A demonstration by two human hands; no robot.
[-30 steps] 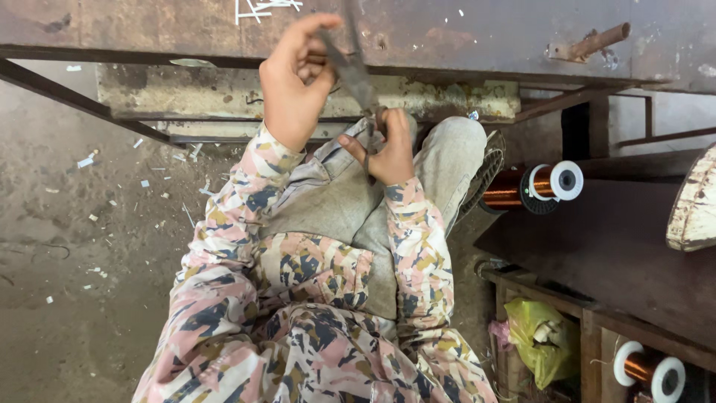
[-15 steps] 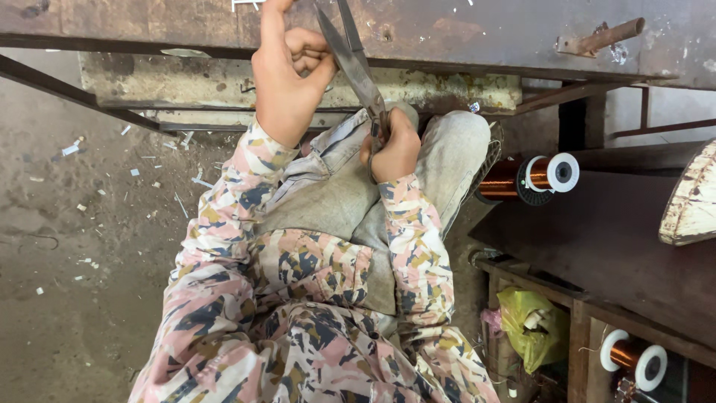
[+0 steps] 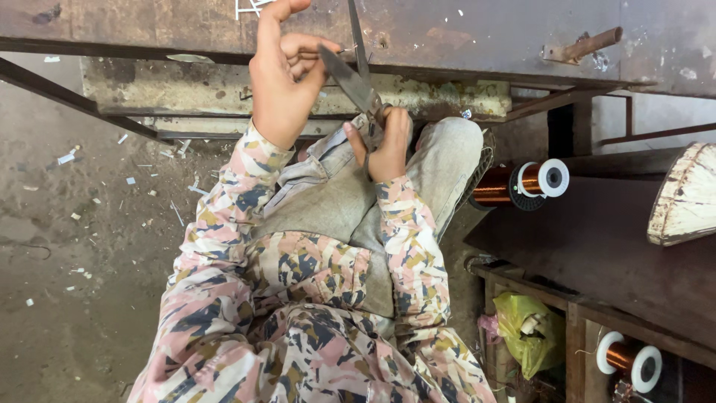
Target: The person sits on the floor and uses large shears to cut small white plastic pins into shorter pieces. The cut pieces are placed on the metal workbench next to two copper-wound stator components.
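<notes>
My left hand [image 3: 282, 78] is raised in front of the bench edge, index finger up. Its thumb and other fingers pinch a small thin piece that is too small to make out. The piece sits right at the blades of a pair of large metal scissors [image 3: 352, 73]. The blades point up and stand apart. My right hand [image 3: 385, 145] is closed around the scissors' handles, resting over my knee in grey trousers [image 3: 440, 168]. Both arms wear patterned pink sleeves.
A rusty metal bench [image 3: 485, 30] crosses the top. One copper wire spool [image 3: 524, 183] lies at the right, another [image 3: 631, 361] in a lower shelf beside a yellow-green bag [image 3: 529, 332]. White scraps litter the concrete floor [image 3: 89, 224] to the left.
My left hand has moved a little higher and closer to the blades. The scissors' blades have tilted more upright and now stand apart. My right hand stays on the handles.
</notes>
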